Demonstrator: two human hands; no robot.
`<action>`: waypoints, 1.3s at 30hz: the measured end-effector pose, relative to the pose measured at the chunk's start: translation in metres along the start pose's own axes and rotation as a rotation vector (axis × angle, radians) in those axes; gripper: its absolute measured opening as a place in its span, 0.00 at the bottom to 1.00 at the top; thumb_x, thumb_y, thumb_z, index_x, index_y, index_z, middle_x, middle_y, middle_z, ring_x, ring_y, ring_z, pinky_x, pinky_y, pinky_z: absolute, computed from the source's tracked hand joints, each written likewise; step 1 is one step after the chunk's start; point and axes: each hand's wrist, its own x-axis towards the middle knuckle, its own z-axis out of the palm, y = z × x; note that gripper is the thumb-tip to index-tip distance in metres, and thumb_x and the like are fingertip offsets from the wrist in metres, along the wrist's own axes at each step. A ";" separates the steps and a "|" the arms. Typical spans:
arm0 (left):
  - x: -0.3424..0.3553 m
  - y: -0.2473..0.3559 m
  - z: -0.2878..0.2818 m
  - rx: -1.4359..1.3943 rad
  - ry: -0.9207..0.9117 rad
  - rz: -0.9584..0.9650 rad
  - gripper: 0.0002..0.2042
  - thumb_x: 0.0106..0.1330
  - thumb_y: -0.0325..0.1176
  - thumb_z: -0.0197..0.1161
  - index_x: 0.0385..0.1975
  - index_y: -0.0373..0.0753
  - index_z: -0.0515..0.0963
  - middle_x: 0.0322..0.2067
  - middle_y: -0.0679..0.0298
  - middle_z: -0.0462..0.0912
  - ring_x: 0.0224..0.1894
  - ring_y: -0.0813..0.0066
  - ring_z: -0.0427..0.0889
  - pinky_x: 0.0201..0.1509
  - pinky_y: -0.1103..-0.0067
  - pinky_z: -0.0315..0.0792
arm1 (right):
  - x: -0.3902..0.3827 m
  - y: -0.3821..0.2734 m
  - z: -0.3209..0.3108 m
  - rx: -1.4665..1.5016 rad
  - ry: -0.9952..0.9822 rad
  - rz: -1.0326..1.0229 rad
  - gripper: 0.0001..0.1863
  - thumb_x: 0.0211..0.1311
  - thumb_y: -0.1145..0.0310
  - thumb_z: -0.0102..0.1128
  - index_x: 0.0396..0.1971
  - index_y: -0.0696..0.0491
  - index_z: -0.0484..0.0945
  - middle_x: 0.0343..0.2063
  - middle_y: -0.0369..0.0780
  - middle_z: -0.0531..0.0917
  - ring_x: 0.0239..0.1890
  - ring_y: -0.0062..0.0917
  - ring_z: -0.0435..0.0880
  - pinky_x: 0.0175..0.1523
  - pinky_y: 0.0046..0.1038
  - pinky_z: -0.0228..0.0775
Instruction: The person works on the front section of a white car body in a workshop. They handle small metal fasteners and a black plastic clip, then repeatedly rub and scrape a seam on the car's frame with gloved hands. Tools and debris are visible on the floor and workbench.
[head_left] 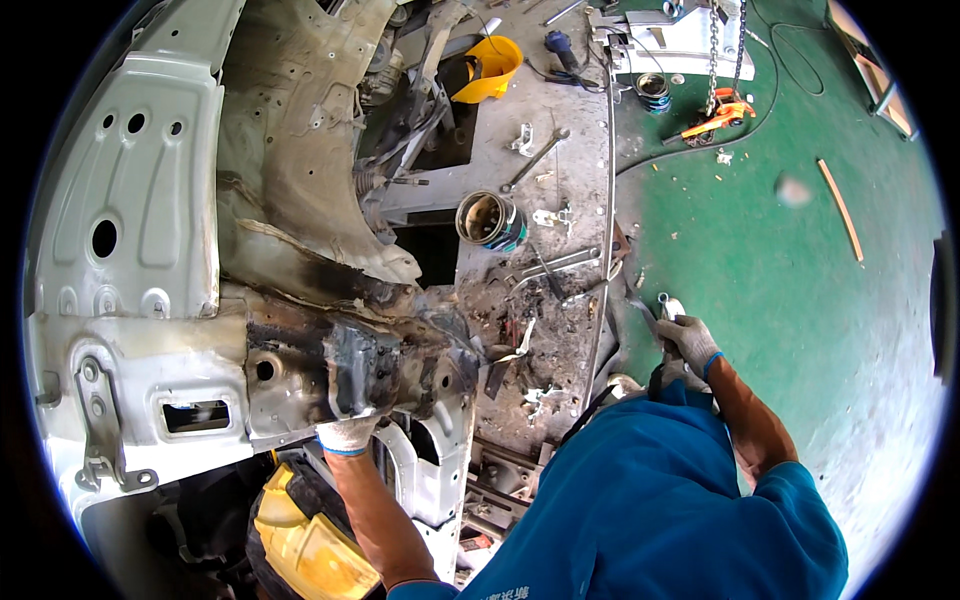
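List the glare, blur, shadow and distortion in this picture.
Head view: black corners around a fisheye-curved image; head view, lower right: whitish glare over the green painted floor; head view, upper right: a blurred pale spot, cause unclear; head view, lower left: deep shadow left of the yellow moulded piece.

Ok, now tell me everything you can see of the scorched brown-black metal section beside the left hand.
The scorched brown-black metal section adjoins the right side of the pale grey-green pressed panel. It looks like sheet steel, stained and sooty, with a dark round hole toward its left end and a shinier grey area near its middle. The left hand, in a whitish glove, is at its lower edge; the fingertips are hidden, so its grip is unclear.
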 end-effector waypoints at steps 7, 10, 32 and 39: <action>0.001 -0.004 0.001 -0.155 0.017 -0.049 0.33 0.69 0.50 0.66 0.70 0.41 0.70 0.69 0.54 0.73 0.70 0.56 0.73 0.76 0.63 0.64 | -0.003 -0.002 -0.002 -0.015 0.029 -0.008 0.15 0.65 0.58 0.65 0.30 0.56 0.82 0.22 0.34 0.80 0.22 0.18 0.77 0.29 0.24 0.68; -0.011 -0.005 0.013 -0.658 -0.093 -0.333 0.37 0.67 0.48 0.69 0.73 0.39 0.65 0.68 0.54 0.74 0.69 0.56 0.74 0.76 0.64 0.64 | -0.002 0.001 -0.005 -0.020 0.015 -0.001 0.15 0.64 0.58 0.66 0.31 0.56 0.82 0.22 0.34 0.80 0.22 0.18 0.77 0.28 0.25 0.67; 0.015 0.013 -0.011 -0.338 -0.075 -0.205 0.53 0.50 0.56 0.80 0.75 0.36 0.62 0.69 0.55 0.73 0.67 0.56 0.76 0.71 0.67 0.71 | -0.005 0.005 -0.013 -0.043 0.003 -0.002 0.17 0.67 0.57 0.65 0.30 0.58 0.82 0.22 0.36 0.81 0.22 0.20 0.77 0.28 0.26 0.68; 0.012 0.013 -0.009 -0.189 -0.257 -0.217 0.38 0.59 0.59 0.71 0.69 0.47 0.75 0.72 0.62 0.71 0.75 0.56 0.66 0.77 0.66 0.63 | -0.005 0.012 -0.019 -0.062 0.011 -0.002 0.17 0.67 0.56 0.65 0.30 0.58 0.81 0.22 0.36 0.81 0.22 0.19 0.77 0.28 0.26 0.67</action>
